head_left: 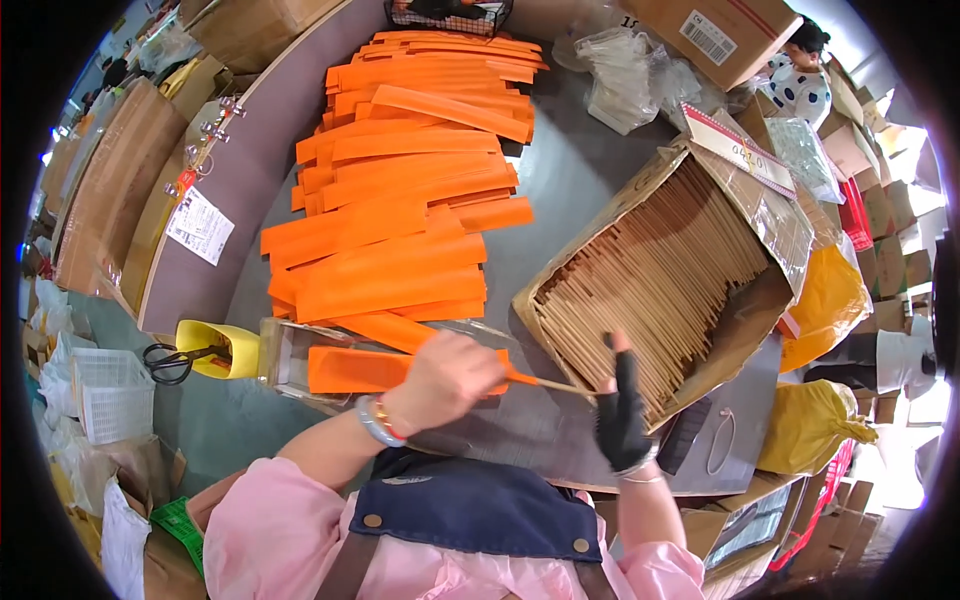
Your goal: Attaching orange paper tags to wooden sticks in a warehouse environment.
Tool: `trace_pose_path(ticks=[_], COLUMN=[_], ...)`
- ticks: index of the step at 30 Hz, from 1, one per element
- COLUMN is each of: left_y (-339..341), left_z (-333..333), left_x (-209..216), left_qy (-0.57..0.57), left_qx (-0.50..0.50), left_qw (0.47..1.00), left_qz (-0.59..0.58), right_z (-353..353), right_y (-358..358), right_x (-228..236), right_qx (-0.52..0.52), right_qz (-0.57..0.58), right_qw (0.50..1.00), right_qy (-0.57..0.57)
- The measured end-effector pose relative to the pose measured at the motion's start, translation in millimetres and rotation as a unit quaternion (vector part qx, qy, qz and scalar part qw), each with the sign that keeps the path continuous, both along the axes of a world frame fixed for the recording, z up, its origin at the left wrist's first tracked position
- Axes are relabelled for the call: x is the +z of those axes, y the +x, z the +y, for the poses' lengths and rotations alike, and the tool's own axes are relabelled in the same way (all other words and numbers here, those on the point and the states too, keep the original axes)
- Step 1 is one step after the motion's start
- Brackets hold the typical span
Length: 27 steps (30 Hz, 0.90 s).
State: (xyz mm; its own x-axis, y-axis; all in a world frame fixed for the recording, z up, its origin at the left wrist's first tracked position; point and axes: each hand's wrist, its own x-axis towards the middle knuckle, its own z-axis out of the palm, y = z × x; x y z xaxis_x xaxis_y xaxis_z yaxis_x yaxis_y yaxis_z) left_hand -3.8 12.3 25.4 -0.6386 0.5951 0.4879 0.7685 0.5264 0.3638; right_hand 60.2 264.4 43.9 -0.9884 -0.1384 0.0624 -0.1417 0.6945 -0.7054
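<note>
My left hand [450,378], bare and wearing bracelets, is closed around an orange piece at one end of a thin wooden stick [553,385]. The stick's other end meets my right hand [622,412], which wears a black fingerless glove, has its thumb raised and pinches the stick. Beneath my left hand lies an orange strip [350,370] in a clear shallow tray [288,362]. Beyond it, overlapping orange strips [400,200] spread up the table. To the right, an open cardboard box [545,325] holds many thin wooden sticks [650,275].
Black-handled scissors [165,365] stick out of a yellow holder [240,350] at the table's left. Clear plastic bags [620,80] and a closed carton [710,40] sit at the back right. A wooden side panel [240,160] edges the left. Another person [800,85] is at far right.
</note>
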Motion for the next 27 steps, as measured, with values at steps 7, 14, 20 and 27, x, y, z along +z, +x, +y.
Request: trace_pose_path(ticks=[7, 14, 20, 27], left_y=[-20, 2, 5, 5], left_z=[-15, -18, -21, -28], left_x=[-10, -48, -50, -52], left_qy=[-0.039, 0.076, 0.079, 0.091], left_qx=[0.144, 0.054, 0.066, 0.026], left_qw=[0.989, 0.984, 0.981, 0.971], left_qz=[-0.016, -0.154, -0.165, -0.221], right_z=[32, 47, 42, 38], right_y=[-1, 2, 0, 6], right_x=[-36, -50, -55, -16], right_qx=[-0.143, -0.074, -0.091, -0.068], right_qz=[0.138, 0.121, 0.096, 0.066], right_qw=[0.97, 0.95, 0.944, 0.97], right_qy=[0.142, 0.277, 0.303, 0.224])
